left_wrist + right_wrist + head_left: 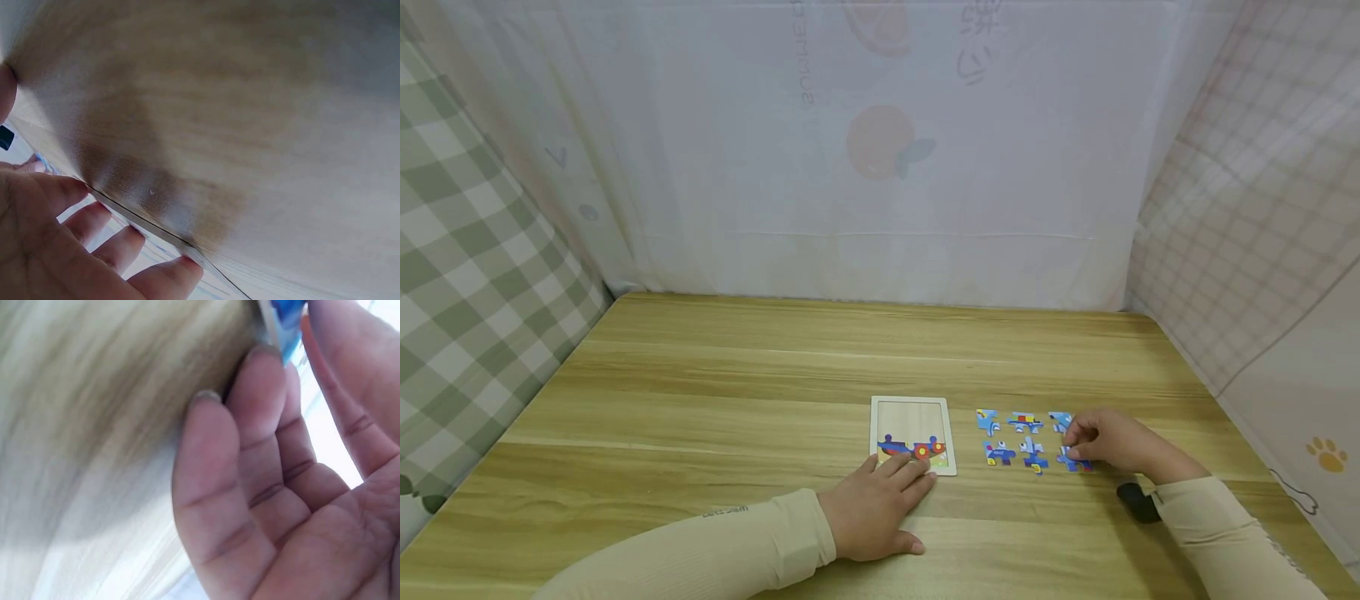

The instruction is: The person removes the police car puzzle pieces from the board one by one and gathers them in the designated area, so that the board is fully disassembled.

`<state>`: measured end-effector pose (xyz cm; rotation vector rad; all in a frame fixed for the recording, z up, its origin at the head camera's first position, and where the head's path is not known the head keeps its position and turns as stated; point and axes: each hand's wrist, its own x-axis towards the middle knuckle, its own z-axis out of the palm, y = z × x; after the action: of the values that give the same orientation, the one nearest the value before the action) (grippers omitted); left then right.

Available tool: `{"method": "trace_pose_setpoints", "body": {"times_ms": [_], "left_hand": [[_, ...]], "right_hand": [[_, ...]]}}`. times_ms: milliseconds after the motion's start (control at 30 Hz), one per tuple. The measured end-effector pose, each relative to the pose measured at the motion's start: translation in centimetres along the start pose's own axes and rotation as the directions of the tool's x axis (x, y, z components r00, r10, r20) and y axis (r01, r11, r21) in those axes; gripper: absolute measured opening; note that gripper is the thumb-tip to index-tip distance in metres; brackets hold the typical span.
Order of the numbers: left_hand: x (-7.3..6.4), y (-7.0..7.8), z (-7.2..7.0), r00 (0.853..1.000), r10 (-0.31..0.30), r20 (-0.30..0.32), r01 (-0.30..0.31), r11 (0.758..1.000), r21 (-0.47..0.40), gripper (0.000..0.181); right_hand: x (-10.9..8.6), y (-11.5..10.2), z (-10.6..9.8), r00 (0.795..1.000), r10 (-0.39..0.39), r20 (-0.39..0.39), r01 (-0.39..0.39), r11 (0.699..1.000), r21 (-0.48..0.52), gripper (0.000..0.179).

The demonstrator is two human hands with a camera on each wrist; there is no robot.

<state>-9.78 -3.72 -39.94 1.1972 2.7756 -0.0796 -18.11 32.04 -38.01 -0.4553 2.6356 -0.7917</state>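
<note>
A puzzle frame (951,433) with a pale rim lies near the middle of the table. Red and blue puzzle pieces (922,451) fill its lower part, and its upper part shows bare wood. My left hand (880,510) rests palm down, its spread fingertips on the frame's near edge. To the right, loose blue puzzle pieces lie in two rows, among them one with a duct-like white curve (988,421) and one at lower middle (1034,454). My right hand (1108,439) pinches a blue puzzle piece (289,325) at the right end of the near row between thumb and fingers.
A black object (1138,502) sits at the underside of my right wrist. The wooden table (700,400) reaches back to a white curtain (737,167) printed with fruit. Checked cloth (467,208) hangs on the left, and a gridded cloth (1247,183) hangs on the right.
</note>
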Motion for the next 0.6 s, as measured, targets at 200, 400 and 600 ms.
{"method": "trace_pose_setpoints", "body": {"times_ms": [200, 400, 600], "left_hand": [[-0.01, -0.02, -0.01, 1.0, 0.001, -0.002, -0.001, 1.0, -0.002, 0.074], [-0.04, -0.05, -0.07, 1.0, 0.002, -0.005, -0.002, 1.0, -0.006, 0.074], [-0.07, -0.04, -0.04, 1.0, 0.004, -0.009, -0.004, 1.0, -0.004, 0.074]], "right_hand": [[0.09, 0.07, 0.16, 1.0, 0.003, -0.009, -0.003, 1.0, -0.011, 0.008], [0.16, 0.04, 0.21, 1.0, 0.001, -0.009, -0.002, 1.0, -0.024, 0.007], [0.17, -0.12, 0.23, 1.0, 0.0, -0.009, 0.0, 1.0, -0.031, 0.008]]}}
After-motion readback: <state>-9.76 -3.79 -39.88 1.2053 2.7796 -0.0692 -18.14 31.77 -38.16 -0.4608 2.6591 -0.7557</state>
